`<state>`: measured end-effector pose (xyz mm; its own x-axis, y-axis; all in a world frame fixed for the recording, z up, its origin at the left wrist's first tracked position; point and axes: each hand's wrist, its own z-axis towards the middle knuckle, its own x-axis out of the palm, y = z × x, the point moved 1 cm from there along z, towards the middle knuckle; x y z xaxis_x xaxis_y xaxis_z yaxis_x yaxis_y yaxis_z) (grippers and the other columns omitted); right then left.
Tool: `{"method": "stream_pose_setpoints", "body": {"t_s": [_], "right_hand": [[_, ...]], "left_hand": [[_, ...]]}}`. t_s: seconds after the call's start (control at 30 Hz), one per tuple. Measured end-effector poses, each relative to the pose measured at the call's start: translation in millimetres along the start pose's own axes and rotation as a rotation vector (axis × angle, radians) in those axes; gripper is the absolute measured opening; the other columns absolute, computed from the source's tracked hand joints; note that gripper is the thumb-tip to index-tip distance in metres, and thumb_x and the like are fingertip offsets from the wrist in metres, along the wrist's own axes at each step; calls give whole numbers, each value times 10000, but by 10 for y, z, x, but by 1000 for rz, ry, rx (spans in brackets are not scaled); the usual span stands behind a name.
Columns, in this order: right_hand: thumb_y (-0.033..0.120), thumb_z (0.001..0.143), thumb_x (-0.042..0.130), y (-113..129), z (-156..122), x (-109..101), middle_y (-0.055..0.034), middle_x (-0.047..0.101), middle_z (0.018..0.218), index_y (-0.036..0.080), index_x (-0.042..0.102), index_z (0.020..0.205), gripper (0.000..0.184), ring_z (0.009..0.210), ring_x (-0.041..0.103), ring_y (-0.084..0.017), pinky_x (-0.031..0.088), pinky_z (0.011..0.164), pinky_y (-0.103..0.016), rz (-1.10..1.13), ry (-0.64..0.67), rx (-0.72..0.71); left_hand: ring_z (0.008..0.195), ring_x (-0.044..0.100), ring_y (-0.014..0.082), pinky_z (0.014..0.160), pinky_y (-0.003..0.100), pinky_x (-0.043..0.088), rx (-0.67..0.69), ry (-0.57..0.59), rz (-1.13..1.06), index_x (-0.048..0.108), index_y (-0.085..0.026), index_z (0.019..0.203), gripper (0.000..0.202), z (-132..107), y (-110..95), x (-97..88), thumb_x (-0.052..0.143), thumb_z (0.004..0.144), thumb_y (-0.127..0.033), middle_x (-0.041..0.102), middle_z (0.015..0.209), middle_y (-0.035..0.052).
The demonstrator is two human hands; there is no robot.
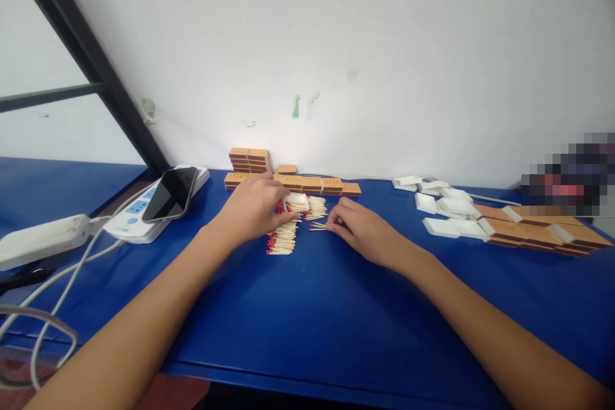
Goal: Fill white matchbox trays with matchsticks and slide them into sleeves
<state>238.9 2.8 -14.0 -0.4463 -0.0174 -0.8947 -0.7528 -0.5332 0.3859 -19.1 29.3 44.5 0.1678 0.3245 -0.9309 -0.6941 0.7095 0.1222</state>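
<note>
A pile of red-tipped matches lies on the blue table, with more matches just behind it. My left hand reaches over the pile, its fingers curled round a small white matchbox tray. My right hand rests on the table to the right, fingers pinched on a few matches that stick out to the left.
Brown matchboxes are stacked and lined up along the wall. White inner trays and brown sleeves lie at the right. A phone rests on a white power strip at the left, with cables.
</note>
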Motion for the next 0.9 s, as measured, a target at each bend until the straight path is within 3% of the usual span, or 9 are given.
{"method": "stream_pose_setpoints", "body": {"t_s": [0.2,0.47,0.67,0.9], "right_hand": [[268,1044,527,31,-164,-151,-49,624,996,224,638,931,164,833,615,-184,492,745,-329,50,105,67],[307,1048,501,18,-211,-222,-52,621,1001,232,639,935,194,810,602,-181,495,730,-330,84,116,82],[316,1063,478,51,-204,-277,-54,590,1006,224,628,986,192,832,580,-179,471,764,-328,129,56,74],[284,1069,512,157,-155,-174,-50,581,1006,212,595,986,138,861,568,-186,452,780,-327,120,-69,-27]], "left_hand": [[862,635,286,740,385,440,23,19,-5,741,-140,910,334,-8,-30,35,726,934,-473,732,833,104],[834,621,267,735,382,437,52,28,-37,708,-146,849,352,-9,-69,70,727,932,-488,690,792,78],[862,632,273,764,390,466,58,61,-47,737,-132,897,353,-1,-157,99,753,915,-484,703,818,86],[890,637,265,831,394,493,124,42,-127,750,-145,956,330,-7,-320,122,766,908,-470,719,871,89]]}}
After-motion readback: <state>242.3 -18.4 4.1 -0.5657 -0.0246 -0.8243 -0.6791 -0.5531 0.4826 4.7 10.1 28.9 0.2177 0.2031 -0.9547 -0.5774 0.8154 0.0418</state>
